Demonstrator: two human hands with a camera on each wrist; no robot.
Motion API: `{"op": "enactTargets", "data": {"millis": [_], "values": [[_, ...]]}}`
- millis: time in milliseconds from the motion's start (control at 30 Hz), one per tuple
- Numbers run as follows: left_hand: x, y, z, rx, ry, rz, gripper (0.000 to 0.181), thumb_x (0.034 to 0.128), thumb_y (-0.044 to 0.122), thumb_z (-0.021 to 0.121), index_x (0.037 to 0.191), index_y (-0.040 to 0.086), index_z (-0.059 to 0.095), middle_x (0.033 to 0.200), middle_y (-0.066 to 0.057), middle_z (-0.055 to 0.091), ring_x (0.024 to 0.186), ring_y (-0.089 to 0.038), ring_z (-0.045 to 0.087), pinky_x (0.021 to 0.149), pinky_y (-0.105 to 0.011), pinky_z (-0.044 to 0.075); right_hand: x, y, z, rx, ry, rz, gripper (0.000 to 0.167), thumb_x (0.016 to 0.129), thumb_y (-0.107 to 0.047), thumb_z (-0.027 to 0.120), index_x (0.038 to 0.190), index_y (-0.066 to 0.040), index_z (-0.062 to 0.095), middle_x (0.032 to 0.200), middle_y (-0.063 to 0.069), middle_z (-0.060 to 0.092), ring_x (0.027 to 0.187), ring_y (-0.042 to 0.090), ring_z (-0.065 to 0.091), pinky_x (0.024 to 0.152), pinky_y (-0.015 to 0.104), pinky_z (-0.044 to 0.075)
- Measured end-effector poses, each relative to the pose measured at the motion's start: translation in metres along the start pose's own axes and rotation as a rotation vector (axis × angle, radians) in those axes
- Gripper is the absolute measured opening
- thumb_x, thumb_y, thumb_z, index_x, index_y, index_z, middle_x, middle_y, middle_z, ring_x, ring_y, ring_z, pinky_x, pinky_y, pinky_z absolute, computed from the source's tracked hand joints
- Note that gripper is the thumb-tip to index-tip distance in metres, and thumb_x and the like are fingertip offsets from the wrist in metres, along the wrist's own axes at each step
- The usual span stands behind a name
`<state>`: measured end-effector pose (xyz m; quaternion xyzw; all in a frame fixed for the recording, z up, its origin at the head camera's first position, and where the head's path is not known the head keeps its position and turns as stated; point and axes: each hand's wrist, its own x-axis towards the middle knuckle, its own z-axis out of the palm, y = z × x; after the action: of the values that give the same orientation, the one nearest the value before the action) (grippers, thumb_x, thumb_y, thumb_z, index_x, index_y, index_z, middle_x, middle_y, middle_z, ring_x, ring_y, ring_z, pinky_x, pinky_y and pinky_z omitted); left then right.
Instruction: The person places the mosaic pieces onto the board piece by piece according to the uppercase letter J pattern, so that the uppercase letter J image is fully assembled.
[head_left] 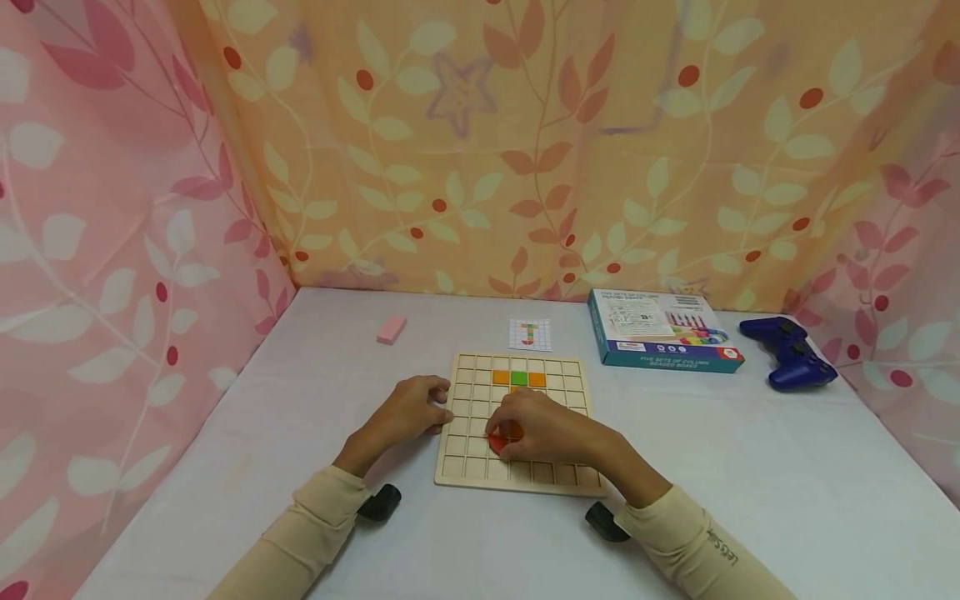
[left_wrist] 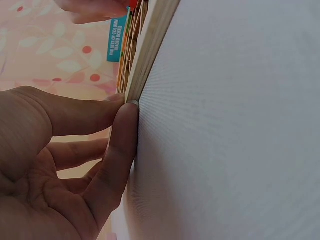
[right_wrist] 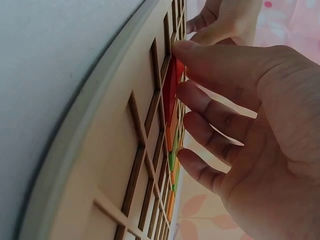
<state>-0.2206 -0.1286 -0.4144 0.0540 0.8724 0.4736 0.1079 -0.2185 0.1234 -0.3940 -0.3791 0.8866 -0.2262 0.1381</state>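
Observation:
A square wooden grid board (head_left: 454, 467) lies on the table. My left hand (head_left: 403, 410) holds its left edge, thumb and index finger pinching the rim in the left wrist view. Low over the board, my right hand (head_left: 551, 429) pinches a red tile with a rounded edge (head_left: 497, 445) between thumb and fingers; another red piece beside it is partly hidden in the right wrist view. Toward the board's far side, a green tile (head_left: 519, 378) sits between an orange tile (head_left: 501, 377) and a second orange tile (head_left: 537, 379). My right hand covers part of the column below them.
Behind the board lies a small card (head_left: 529, 334) with a coloured J-shaped pattern. A pink block (head_left: 392, 329) is at the back left. At the back right are a flat teal box (head_left: 666, 332) and a blue game controller (head_left: 789, 352). Floral cloth (head_left: 465, 167) encloses the table.

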Motion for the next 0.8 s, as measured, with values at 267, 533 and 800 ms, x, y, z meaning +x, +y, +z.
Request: {"op": "enactTargets", "data": {"millis": [267,533,800], "values": [[0.0,0.001,0.0,-0.001,-0.001,0.002,0.053,0.0899,-0.002,0.076,0.141,-0.008,0.06,0.114,-0.013,0.066,0.075,-0.014,0.066,0.068,-0.027,0.06,-0.001,-0.003,-0.001,-0.02,-0.005,-0.029,0.023,0.091,-0.024,0.085,0.113,-0.018,0.083,0.099,-0.01,0.067,0.101,0.013,0.053,0.087,0.031,0.049],[0.0,0.0,0.001,0.005,-0.008,0.014,0.053,0.0897,-0.002,0.076,0.14,-0.009,0.06,0.113,-0.013,0.066,0.076,-0.014,0.066,0.069,-0.028,0.06,-0.004,0.0,-0.001,-0.02,-0.002,-0.044,0.022,0.092,-0.023,0.084,0.113,-0.018,0.083,0.101,-0.01,0.068,0.102,0.012,0.053,0.089,0.031,0.05],[0.0,-0.002,0.001,0.017,-0.011,0.003,0.053,0.0901,-0.002,0.076,0.14,-0.008,0.06,0.113,-0.013,0.065,0.076,-0.014,0.065,0.069,-0.028,0.06,-0.031,0.019,-0.015,0.011,0.062,0.053,0.025,0.096,-0.02,0.075,0.12,-0.017,0.081,0.113,-0.008,0.073,0.11,0.014,0.056,0.097,0.039,0.054]]}}
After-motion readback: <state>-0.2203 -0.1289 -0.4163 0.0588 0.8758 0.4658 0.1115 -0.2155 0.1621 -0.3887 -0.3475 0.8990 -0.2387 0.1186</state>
